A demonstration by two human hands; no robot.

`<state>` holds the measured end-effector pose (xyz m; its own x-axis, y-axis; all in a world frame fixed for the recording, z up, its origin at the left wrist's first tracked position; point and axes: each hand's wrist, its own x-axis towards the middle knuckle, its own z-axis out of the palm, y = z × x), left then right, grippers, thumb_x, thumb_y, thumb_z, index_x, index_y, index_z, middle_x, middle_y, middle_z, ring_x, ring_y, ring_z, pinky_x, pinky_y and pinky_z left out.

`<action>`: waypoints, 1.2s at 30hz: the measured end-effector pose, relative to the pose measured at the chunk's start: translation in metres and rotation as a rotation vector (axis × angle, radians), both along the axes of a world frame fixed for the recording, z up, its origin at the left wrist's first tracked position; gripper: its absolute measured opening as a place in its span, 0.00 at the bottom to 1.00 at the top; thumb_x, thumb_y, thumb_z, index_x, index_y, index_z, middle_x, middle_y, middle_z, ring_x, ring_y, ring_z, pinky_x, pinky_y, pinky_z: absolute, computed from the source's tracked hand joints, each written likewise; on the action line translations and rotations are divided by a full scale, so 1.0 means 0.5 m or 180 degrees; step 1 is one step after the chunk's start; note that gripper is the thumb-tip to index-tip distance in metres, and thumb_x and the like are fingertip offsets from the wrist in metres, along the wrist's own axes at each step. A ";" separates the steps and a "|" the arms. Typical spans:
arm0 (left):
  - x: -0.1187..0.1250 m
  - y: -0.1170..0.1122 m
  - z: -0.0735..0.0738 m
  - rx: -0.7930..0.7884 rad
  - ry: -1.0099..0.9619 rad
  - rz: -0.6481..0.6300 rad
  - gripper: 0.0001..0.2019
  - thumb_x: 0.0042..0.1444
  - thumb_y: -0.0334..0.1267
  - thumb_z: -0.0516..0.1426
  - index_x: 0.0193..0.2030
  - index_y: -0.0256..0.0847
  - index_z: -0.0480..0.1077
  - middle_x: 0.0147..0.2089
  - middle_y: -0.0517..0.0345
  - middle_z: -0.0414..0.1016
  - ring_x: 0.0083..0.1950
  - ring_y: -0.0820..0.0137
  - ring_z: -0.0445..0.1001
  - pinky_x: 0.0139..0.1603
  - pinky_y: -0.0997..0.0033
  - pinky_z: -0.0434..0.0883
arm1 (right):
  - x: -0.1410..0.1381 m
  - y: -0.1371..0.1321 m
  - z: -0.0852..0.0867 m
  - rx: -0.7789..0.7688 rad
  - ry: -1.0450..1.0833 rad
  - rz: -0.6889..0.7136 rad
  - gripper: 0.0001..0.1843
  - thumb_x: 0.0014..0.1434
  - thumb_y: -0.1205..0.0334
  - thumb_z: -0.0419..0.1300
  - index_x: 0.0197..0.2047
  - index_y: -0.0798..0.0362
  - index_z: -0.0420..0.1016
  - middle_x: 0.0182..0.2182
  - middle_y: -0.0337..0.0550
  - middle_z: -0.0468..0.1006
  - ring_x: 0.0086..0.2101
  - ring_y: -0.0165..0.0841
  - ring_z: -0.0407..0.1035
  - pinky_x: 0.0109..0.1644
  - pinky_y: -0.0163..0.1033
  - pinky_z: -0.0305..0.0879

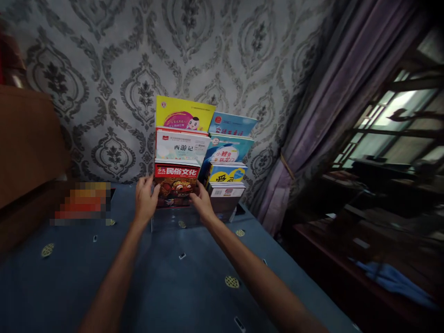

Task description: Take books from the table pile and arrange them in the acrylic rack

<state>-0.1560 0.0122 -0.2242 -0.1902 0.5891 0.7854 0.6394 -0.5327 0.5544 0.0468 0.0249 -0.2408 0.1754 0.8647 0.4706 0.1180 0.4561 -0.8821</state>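
Blue cloth [156, 286] covers the table I am watching. Left hand [145, 200] is closed on the left edge of the red book [176, 187], its fingertips on the cover's margin. I note the book stands upright in the front, lowest tier of a clear rack [166, 223], between both hands, below a white book [180, 147] and a yellow book [183, 113]. Right hand [202, 203] clasps its lower right edge. Just right stands a second column of books [227, 175]. Purple curtain [322, 120] hangs far right.

Arms extended; left hand [146, 200], right hand [202, 204] gripping, palms inward.
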 end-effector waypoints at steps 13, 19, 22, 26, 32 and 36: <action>-0.005 0.002 0.001 -0.0065 0.0104 0.0038 0.21 0.61 0.44 0.52 0.57 0.38 0.72 0.45 0.49 0.69 0.50 0.58 0.70 0.55 0.54 0.71 | 0.005 -0.002 0.019 -0.0020 0.0226 0.0060 0.44 0.50 0.66 0.59 0.70 0.47 0.56 0.40 0.40 0.80 0.36 0.35 0.75 0.45 0.42 0.74; -0.002 0.001 0.002 -0.0019 0.0113 0.0057 0.22 0.62 0.46 0.52 0.57 0.38 0.72 0.44 0.49 0.69 0.48 0.58 0.71 0.53 0.55 0.71 | 0.006 0.006 0.023 -0.0027 0.0036 -0.0075 0.44 0.50 0.66 0.57 0.71 0.48 0.54 0.34 0.37 0.78 0.33 0.36 0.72 0.47 0.45 0.72; -0.002 0.001 0.003 -0.0049 0.0100 0.0028 0.21 0.62 0.46 0.52 0.57 0.39 0.72 0.44 0.49 0.69 0.50 0.58 0.71 0.54 0.55 0.71 | 0.005 0.000 0.027 0.0001 -0.0008 -0.0087 0.44 0.50 0.66 0.57 0.71 0.47 0.55 0.37 0.39 0.79 0.37 0.38 0.73 0.50 0.47 0.70; -0.001 0.000 0.005 -0.0064 0.0070 0.0017 0.21 0.62 0.46 0.52 0.57 0.39 0.72 0.45 0.50 0.69 0.50 0.58 0.71 0.55 0.55 0.71 | 0.001 -0.002 0.029 0.0066 -0.0037 -0.0079 0.43 0.50 0.67 0.57 0.70 0.45 0.57 0.41 0.39 0.80 0.41 0.39 0.73 0.54 0.47 0.68; -0.003 0.002 0.003 -0.0104 0.0019 -0.0056 0.20 0.62 0.43 0.53 0.57 0.39 0.72 0.46 0.50 0.69 0.50 0.60 0.71 0.54 0.57 0.71 | -0.010 0.008 0.031 0.0029 0.0444 0.0068 0.41 0.49 0.65 0.59 0.67 0.46 0.60 0.42 0.40 0.79 0.44 0.38 0.74 0.52 0.45 0.70; -0.006 0.004 0.001 -0.0181 -0.0029 -0.0120 0.20 0.62 0.42 0.53 0.58 0.39 0.72 0.45 0.50 0.68 0.50 0.60 0.71 0.53 0.58 0.72 | -0.008 0.003 0.045 -0.0167 0.0732 0.0244 0.42 0.45 0.66 0.60 0.66 0.48 0.60 0.38 0.39 0.78 0.42 0.38 0.74 0.48 0.43 0.72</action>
